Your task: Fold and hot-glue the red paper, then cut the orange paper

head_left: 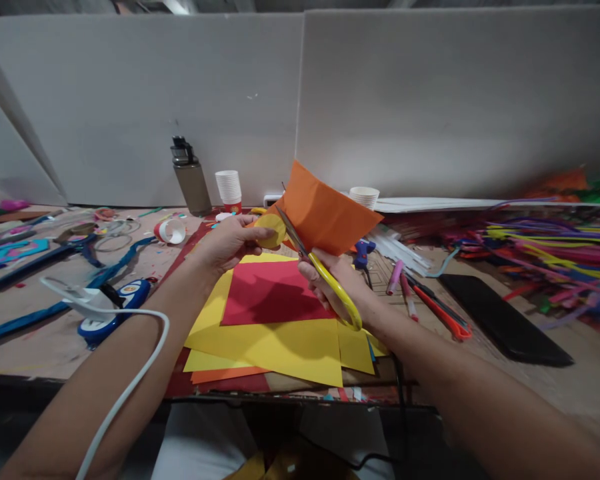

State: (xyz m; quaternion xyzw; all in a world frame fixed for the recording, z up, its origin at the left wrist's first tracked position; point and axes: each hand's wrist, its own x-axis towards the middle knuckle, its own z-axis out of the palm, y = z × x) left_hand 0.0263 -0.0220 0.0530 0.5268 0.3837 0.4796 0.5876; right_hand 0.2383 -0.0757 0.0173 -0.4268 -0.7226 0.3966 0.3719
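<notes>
My left hand (233, 240) pinches a yellow paper disc (271, 231) together with the edge of an orange sheet (325, 210), which stands up beyond my hands. In my right hand (330, 273) is a pair of yellow-handled scissors (337, 287), its blades pointing up and left at the orange sheet beside the disc. How far the blades are apart I cannot tell. Below my hands, a red sheet (275, 293) lies on several yellow sheets (280, 347), with an orange edge showing beneath.
A bottle (193, 180) and stacked paper cups (229, 190) stand by the white partition (180, 100). On the left are a blue-and-white power strip (130, 293) and a tipped cup (171, 231). A glue gun (364, 252), markers (395, 277), a black phone (503, 317) and pipe cleaners (560, 253) lie right.
</notes>
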